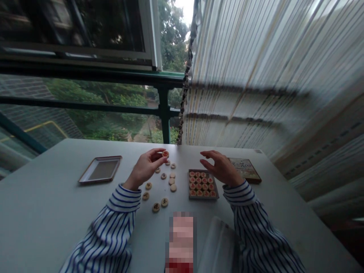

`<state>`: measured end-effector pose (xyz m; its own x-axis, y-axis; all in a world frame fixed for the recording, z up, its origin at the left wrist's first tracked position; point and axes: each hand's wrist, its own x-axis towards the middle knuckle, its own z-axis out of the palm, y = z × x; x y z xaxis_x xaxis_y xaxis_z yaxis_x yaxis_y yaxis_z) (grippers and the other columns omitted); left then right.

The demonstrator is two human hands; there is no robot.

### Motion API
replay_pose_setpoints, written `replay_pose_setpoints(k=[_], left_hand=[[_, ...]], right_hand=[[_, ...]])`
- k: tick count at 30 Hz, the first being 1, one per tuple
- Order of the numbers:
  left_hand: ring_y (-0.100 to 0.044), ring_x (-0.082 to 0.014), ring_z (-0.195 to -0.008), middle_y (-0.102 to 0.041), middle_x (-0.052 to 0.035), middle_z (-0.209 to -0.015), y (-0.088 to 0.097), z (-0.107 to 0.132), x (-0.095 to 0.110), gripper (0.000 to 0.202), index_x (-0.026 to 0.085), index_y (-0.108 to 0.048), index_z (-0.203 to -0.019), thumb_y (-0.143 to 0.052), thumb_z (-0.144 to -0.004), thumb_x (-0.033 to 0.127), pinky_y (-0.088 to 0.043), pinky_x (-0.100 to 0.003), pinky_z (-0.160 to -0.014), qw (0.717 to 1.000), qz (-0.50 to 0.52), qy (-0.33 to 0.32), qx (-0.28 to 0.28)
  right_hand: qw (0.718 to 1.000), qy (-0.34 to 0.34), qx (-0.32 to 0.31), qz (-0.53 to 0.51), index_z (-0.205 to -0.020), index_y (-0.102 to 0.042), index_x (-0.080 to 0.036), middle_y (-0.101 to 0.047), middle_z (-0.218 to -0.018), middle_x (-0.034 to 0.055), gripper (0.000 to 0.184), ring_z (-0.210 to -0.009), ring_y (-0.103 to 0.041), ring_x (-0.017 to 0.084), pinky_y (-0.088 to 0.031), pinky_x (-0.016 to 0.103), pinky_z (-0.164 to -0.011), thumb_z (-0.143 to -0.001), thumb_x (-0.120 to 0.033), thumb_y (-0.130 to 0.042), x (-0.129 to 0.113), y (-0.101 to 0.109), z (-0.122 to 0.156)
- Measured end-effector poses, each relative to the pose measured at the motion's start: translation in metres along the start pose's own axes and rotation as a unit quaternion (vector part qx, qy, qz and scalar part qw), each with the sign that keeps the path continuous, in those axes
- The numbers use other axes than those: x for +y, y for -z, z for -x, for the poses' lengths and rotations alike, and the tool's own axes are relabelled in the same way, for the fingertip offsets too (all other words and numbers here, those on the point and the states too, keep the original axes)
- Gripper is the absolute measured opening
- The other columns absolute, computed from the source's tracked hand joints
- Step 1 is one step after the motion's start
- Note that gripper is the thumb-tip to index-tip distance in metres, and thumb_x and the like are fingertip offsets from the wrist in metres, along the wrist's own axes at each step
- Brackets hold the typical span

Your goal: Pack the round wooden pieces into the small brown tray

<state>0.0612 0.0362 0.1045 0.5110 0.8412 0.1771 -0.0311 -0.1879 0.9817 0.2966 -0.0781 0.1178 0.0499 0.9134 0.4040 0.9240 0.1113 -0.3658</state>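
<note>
My left hand is raised over the table and pinches a round wooden game piece with a red mark between thumb and fingertips. Below it, several loose round pieces lie scattered on the grey table. My right hand hovers with fingers curved and apart, holding nothing, just above the far right corner of a small tray filled with rows of red-marked pieces. Both arms wear blue-striped white sleeves.
An empty rectangular box lid lies at the left. A flat printed box part sits behind my right hand. A window with a green railing and a striped curtain stand beyond the table's far edge.
</note>
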Motion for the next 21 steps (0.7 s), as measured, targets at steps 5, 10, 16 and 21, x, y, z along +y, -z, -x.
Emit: replay_pose_setpoints(k=[5,10,16,21], left_hand=[[-0.062,-0.0178,-0.079,-0.065,-0.0076,-0.089,-0.021,0.004,-0.001,0.039,0.013,-0.053,-0.102,-0.063,-0.067,0.029,-0.048,-0.036,-0.078,1.000,-0.006,-0.007,-0.025],[-0.062,-0.0156,-0.075,-0.065,-0.0061,-0.087,-0.043,0.006,-0.002,0.037,0.015,-0.052,-0.104,-0.060,-0.071,0.029,-0.049,-0.034,-0.075,0.999,-0.003,-0.018,-0.044],[-0.060,-0.0161,-0.085,-0.065,-0.0068,-0.092,-0.066,0.003,0.000,0.036,0.015,-0.054,-0.104,-0.060,-0.071,0.027,-0.047,-0.032,-0.080,0.998,-0.003,-0.026,-0.053],[-0.059,-0.0167,-0.091,-0.064,-0.0078,-0.097,-0.085,0.002,-0.001,0.036,0.014,-0.054,-0.106,-0.058,-0.073,0.027,-0.045,-0.032,-0.084,0.996,0.002,0.004,-0.084]], right_hand=[[1.000,0.004,0.005,-0.012,-0.105,-0.056,-0.018,-0.061,-0.094,0.0057,0.030,-0.084,-0.056,0.015,-0.041,0.029,-0.078,-0.081,-0.034,-0.047,0.004,0.003,0.007],[0.999,0.018,0.022,-0.028,-0.102,-0.057,-0.018,-0.061,-0.092,0.0061,0.028,-0.082,-0.056,0.016,-0.042,0.031,-0.077,-0.081,-0.033,-0.048,0.007,0.007,0.010],[0.998,0.020,0.026,-0.060,-0.101,-0.058,-0.018,-0.062,-0.089,0.0057,0.026,-0.081,-0.057,0.015,-0.044,0.030,-0.076,-0.081,-0.031,-0.049,0.009,0.013,0.014],[0.994,0.011,0.018,-0.106,-0.100,-0.058,-0.018,-0.064,-0.088,0.0046,0.025,-0.080,-0.058,0.014,-0.045,0.027,-0.074,-0.080,-0.030,-0.049,0.010,0.013,0.016]])
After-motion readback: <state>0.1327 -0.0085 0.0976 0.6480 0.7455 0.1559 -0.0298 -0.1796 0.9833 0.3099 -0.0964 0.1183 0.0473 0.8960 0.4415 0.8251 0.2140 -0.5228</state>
